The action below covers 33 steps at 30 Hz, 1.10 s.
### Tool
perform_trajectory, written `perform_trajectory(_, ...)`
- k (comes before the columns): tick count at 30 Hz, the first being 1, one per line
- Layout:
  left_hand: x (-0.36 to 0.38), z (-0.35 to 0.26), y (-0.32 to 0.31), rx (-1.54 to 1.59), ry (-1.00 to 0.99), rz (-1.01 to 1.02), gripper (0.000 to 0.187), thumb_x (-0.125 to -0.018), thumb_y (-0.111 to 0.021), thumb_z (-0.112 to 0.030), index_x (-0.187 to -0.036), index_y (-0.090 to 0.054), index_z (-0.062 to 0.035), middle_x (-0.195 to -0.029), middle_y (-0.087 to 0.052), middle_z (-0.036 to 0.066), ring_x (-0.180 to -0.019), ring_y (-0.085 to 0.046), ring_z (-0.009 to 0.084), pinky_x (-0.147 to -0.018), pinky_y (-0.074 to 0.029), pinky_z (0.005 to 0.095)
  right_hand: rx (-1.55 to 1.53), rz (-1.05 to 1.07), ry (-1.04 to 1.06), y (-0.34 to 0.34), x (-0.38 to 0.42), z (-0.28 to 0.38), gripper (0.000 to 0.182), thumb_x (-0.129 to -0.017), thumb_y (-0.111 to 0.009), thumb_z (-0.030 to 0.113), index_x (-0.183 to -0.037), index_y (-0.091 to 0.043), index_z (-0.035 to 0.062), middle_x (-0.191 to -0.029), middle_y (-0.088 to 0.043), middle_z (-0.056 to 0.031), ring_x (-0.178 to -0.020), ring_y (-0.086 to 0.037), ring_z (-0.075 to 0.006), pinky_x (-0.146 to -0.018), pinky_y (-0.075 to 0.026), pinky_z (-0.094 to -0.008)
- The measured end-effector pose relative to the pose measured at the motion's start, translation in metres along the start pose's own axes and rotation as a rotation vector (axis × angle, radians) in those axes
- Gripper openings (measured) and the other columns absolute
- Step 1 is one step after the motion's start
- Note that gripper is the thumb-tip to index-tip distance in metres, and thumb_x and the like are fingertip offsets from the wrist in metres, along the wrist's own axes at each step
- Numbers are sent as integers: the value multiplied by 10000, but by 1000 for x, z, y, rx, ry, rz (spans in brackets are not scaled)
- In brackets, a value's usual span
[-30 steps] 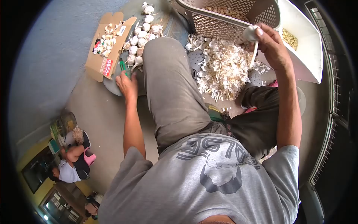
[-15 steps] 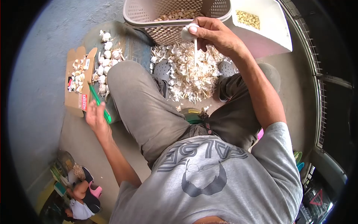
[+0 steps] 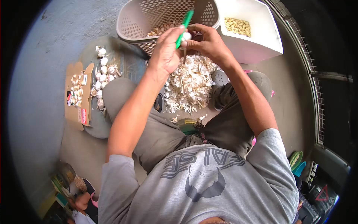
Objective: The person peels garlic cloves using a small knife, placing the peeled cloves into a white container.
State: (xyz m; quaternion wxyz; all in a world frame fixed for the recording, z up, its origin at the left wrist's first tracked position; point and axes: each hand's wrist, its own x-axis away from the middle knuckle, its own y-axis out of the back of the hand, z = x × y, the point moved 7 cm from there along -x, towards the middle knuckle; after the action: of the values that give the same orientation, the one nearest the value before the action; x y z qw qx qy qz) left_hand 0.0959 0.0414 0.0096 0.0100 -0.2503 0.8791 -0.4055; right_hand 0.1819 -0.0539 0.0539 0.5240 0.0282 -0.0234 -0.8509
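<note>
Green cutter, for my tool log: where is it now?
In the head view, upper centre, the green cutter is in the left hand, beside the garlic bulb.

A grey T-shirt point(image 3: 149, 198) with short sleeves point(image 3: 118, 179) was worn, printed across the front in dark with striped block lettering point(image 3: 207, 158), thin-lined glasses point(image 3: 201, 172) and a solid beard shape point(image 3: 201, 196). It was paired with dull grey-brown trousers point(image 3: 236, 100) and a grey clog point(image 3: 220, 77) dotted with small round holes.
</note>
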Motion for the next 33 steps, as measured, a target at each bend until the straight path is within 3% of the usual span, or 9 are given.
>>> perform_trajectory(2, 6, 6, 4, 96, 21, -14, 245, -1025, -643, -210, -1169, -634, -12, -1058, -691, 91, -952, -671, 182, -889, -576, 346, -246, 87, -37, -1, 1, -4, 468, -897, -802, 179, -1264, -625, -51, -896, -718, -98, -805, -700, -152, -715, -595, -285)
perform_trajectory(6, 17, 4, -18, -373, -120, 71, 259, -1010, -670, -213, -1205, -645, -45, -1048, -678, 8, -923, -620, 66, -798, -517, 237, -223, 45, -167, 16, -10, -24, 349, -990, -697, 274, -1188, -647, -9, -792, -602, -31, -628, -591, -97, -573, -512, -261)
perform_trajectory(7, 23, 8, -29, -445, -113, 63, 251, -1003, -675, -220, -1191, -648, -56, -1037, -673, -5, -883, -596, 54, -773, -493, 233, -239, -20, -150, 15, -12, -28, 373, -1000, -683, 312, -1178, -659, -16, -828, -625, -43, -687, -602, -106, -619, -512, -255)
perform_trajectory(9, 22, 25, -24, -468, -31, 76, 237, -1012, -645, -234, -1170, -648, -56, -1039, -680, 10, -908, -617, 86, -790, -506, 263, -262, -142, -114, 10, -17, -35, 440, -1019, -654, 388, -1156, -683, -30, -900, -670, -66, -805, -623, -123, -711, -512, -242)
perform_trajectory(14, 3, 8, 3, 61, -67, 58, 224, -1045, -537, -178, -1161, -635, -13, -1077, -691, 105, -1004, -672, 205, -912, -558, 372, -545, -202, -89, 44, -24, -20, 316, -1057, -581, 286, -1087, -648, -21, -863, -656, -104, -885, -678, -234, -757, -572, -398)
perform_trajectory(17, 1, -18, 13, 75, -118, 11, 224, -1060, -540, -177, -1155, -630, 5, -1060, -691, 119, -977, -675, 202, -906, -564, 361, -249, -171, -7, 26, -11, 5, 311, -1023, -644, 265, -1144, -645, -21, -773, -623, -34, -569, -584, -94, -509, -522, -279)
perform_trajectory(18, -1, -24, 14, 86, -120, 7, 227, -1065, -544, -183, -1152, -630, 8, -1052, -691, 118, -966, -675, 196, -893, -567, 353, -101, -147, -36, 11, -5, 10, 268, -1041, -609, 233, -1119, -638, -22, -785, -650, -49, -530, -590, -102, -459, -525, -285)
perform_trajectory(25, 4, -23, 3, -33, -190, -64, 180, -1043, -631, -233, -1062, -613, -55, -948, -652, 28, -885, -642, 123, -808, -536, 299, 12, -82, -120, -25, -5, 2, 298, -973, -740, 285, -945, -679, -6, -627, -602, -4, -494, -540, -64, -436, -418, -234)
perform_trajectory(33, -3, -23, 8, -245, -147, -93, 357, -1037, -604, -394, -976, -676, -50, -843, -674, 30, -732, -649, 122, -633, -540, 289, -347, -21, -91, -31, -9, -11, 157, -946, -739, 151, -941, -693, 1, -627, -598, 8, -472, -507, -64, -425, -386, -239)
